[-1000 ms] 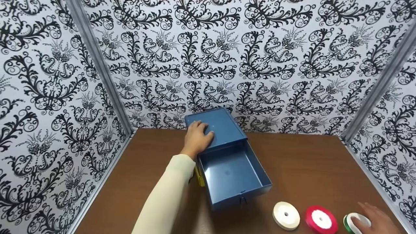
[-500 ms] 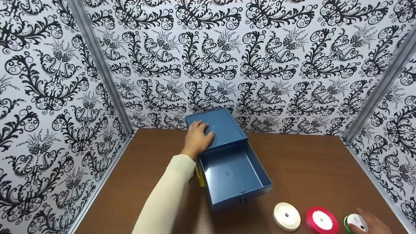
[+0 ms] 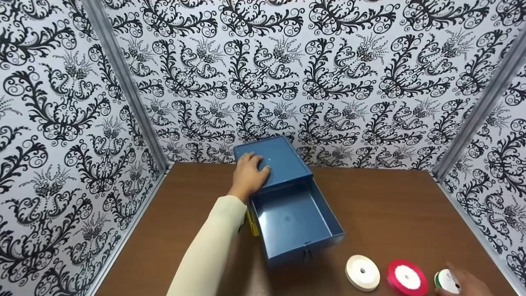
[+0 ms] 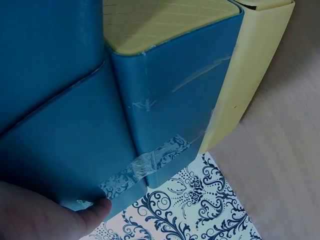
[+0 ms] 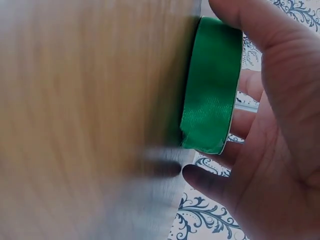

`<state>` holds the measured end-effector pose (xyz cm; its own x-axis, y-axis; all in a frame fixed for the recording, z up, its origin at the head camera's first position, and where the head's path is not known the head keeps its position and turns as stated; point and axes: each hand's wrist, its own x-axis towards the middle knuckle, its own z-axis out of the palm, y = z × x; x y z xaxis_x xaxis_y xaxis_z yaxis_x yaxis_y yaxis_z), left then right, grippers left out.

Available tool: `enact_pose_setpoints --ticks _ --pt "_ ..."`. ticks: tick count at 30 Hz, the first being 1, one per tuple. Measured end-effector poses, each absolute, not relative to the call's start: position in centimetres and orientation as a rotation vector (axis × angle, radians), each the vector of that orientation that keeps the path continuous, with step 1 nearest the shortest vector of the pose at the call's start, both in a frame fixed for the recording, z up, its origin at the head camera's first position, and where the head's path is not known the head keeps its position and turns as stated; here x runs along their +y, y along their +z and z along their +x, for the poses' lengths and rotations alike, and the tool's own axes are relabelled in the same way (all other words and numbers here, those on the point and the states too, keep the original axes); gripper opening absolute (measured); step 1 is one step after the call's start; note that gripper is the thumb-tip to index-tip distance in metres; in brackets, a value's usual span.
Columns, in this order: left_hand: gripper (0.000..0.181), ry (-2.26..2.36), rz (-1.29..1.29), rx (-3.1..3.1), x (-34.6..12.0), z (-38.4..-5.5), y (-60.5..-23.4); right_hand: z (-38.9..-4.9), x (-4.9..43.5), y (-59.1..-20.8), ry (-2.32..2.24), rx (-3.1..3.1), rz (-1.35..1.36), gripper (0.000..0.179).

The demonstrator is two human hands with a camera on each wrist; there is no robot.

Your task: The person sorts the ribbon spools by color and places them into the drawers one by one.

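Black-and-white scrollwork covers the wall (image 3: 320, 61) behind a brown wooden table (image 3: 386, 201). At left, the left hand (image 3: 249, 173) lies where it lay a second ago, resting on top of the blue box (image 3: 283, 160) with nothing in its grasp. The box's drawer (image 3: 294, 220) stands slid out toward the person, also unmoved. Right of it the cream spool (image 3: 356, 274) and red spool (image 3: 404, 276) lie flat as before.

At far right is the change: the right hand (image 3: 468, 283), spread over the green spool (image 3: 448, 280) a second ago, now grips it between thumb and fingers, and the spool's white face has tilted. The work therefore seems to have passed from reaching to taking hold.

The left wrist view shows tape (image 4: 145, 165) on the box's side and a broad yellow panel (image 4: 250, 75), only a sliver of which shows from the head. The right wrist view shows the spool's green ribbon edge and the fingers behind it; whether it has left the table I cannot tell.
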<state>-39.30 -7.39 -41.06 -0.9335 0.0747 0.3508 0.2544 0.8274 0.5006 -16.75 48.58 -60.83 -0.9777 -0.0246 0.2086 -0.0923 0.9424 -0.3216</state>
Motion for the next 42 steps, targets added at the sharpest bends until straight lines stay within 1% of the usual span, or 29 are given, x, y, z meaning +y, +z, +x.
enact_pose_setpoints --ticks 8,16,19,23,36,42 --pt "0.046 -0.819 -0.254 -2.703 -7.4 -39.2 -41.0 -16.9 48.6 -60.0 0.507 -2.936 0.123 0.088" --pt "0.047 -0.818 -0.240 -2.721 -7.4 -39.3 -40.9 -17.0 47.8 -57.9 0.551 -3.035 0.044 0.095" --pt "0.047 -0.820 -0.238 -2.722 -7.4 -39.3 -40.9 -17.1 47.1 -57.4 0.543 -2.953 0.110 0.095" --pt "0.045 -0.799 -0.250 -2.701 -7.5 -39.4 -41.1 -17.3 46.2 -56.7 0.494 -2.836 0.211 0.090" --pt "0.045 -0.790 -0.259 -2.692 -7.5 -39.4 -41.3 -17.5 41.7 -52.0 0.430 -2.748 0.278 0.093" --pt "0.045 -0.798 -0.257 -2.695 -7.4 -39.4 -41.2 -17.8 40.2 -50.5 0.398 -2.640 0.370 0.088"
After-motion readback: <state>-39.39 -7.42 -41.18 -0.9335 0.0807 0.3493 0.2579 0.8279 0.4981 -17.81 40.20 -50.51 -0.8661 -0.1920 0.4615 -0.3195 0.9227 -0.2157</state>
